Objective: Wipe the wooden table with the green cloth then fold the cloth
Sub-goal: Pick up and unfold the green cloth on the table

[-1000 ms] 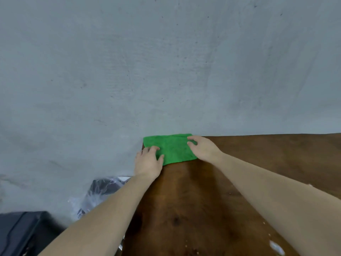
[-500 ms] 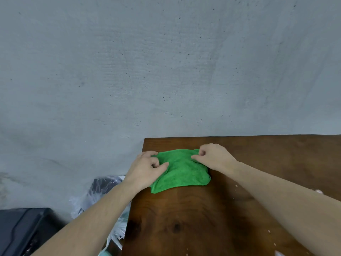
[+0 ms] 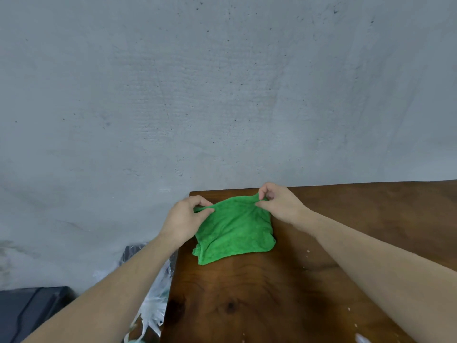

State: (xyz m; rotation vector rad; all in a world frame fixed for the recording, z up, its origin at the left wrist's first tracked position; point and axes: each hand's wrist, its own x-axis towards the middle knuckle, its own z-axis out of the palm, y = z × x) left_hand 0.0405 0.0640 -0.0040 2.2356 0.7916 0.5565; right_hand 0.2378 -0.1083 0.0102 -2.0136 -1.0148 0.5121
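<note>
While both forearms reach up from the lower corners of the frame, the left hand pinches the left far corner of the green cloth and the right hand pinches its right far corner, fingers curled. That cloth lies rumpled on the wooden table, low centre of the frame, near the table's far left corner. Left of the table sits a clear plastic bag; its contents cannot be made out.

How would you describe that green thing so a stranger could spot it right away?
Start at the dark brown wooden table set against the grey concrete wall, and look to the table's far left corner. There lies a bright green, rumpled terry cloth, its far edge pinched up by the left hand and the right hand. It is the only vivid green, soft thing in view.
</note>
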